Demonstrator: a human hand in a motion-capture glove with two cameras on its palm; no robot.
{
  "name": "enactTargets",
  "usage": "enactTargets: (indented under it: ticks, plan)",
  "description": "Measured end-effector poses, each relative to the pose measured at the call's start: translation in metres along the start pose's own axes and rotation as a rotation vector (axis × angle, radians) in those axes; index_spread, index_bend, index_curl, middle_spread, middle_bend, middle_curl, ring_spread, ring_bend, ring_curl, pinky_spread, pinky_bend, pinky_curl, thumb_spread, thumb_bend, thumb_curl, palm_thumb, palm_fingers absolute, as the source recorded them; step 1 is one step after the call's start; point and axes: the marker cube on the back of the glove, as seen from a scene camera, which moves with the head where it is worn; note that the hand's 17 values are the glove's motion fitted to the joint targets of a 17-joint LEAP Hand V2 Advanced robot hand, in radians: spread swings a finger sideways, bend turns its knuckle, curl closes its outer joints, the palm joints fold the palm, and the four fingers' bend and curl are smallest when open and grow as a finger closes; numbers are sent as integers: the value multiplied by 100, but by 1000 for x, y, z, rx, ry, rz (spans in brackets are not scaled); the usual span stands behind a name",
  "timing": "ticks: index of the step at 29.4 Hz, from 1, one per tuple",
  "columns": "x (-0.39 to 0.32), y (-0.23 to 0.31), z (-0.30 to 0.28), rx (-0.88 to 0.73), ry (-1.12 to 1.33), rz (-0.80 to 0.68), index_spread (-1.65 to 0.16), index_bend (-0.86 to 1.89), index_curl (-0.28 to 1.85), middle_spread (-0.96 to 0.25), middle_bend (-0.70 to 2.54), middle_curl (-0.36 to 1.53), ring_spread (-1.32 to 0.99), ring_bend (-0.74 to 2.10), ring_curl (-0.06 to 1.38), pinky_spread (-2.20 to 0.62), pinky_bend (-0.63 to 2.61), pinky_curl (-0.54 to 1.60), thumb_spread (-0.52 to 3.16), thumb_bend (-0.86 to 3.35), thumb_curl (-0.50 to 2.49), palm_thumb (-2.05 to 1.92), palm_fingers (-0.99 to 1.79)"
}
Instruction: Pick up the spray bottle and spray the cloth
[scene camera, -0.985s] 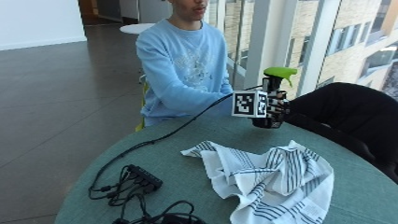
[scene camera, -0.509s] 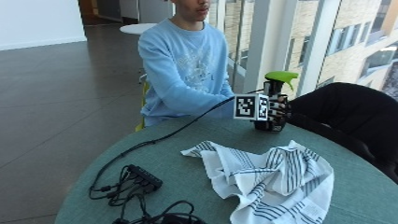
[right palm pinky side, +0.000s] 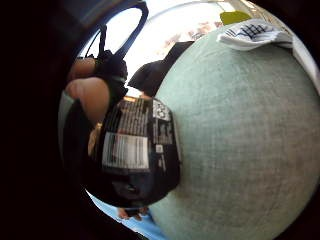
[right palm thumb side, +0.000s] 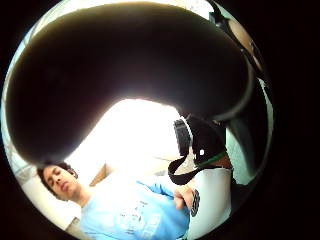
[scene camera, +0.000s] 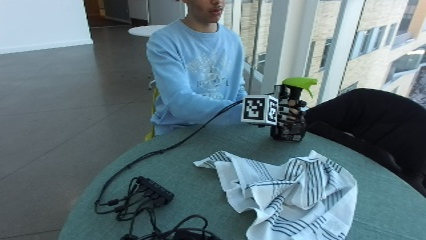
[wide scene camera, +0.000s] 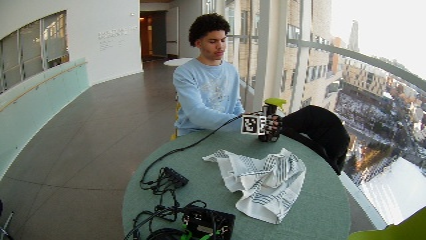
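Outside view: my gloved right hand (scene camera: 287, 116) is wrapped around the dark spray bottle (scene camera: 290, 131), fingers (scene camera: 293, 111) curled round its body just below the green trigger head (scene camera: 299, 82). The bottle is upright; I cannot tell whether its base touches the worktop (scene camera: 200, 192) or sits just above it.
Cloth, outside view: the white striped cloth (scene camera: 286, 189) lies crumpled on the worktop, near my hand, on the side away from my body.
Chair, outside view: a dark chair (scene camera: 363, 122) stands just beyond my hand, at the worktop's edge.
Wide outside view: same hold, right hand (wide scene camera: 269, 125) round the spray bottle (wide scene camera: 269, 136) at the worktop's (wide scene camera: 319, 200) far edge by me, cloth (wide scene camera: 263, 182) spread towards the middle.
Little finger side palm view: the bottle's (right palm pinky side: 135, 152) black printed label fills the space close against my palm, a bare fingertip (right palm pinky side: 90, 97) at its side; the cloth (right palm pinky side: 252, 34) lies apart on the green worktop (right palm pinky side: 240, 145).
Thumb side palm view: a big dark shape close to the palm blocks most of it; I cannot tell what it is.
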Motion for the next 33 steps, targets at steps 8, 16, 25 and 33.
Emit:
enactTargets:
  ticks: [8,16,25,33]
  plan:
    - [-5,57,-68,7,228,-11,-30,5,25,-9,25,46,-6,38,37,13,28,39,107,-3,49,77,82]
    - [-2,165,-155,102,517,12,-34,4,20,-9,28,46,-5,43,38,14,30,39,111,-2,46,76,78]
    - [25,262,-221,149,844,126,-35,9,19,-10,32,46,-4,44,38,15,28,37,114,-2,44,76,80]
    - [41,297,-230,101,909,201,-35,10,19,-10,33,45,-4,42,37,15,25,37,115,-2,43,76,80]
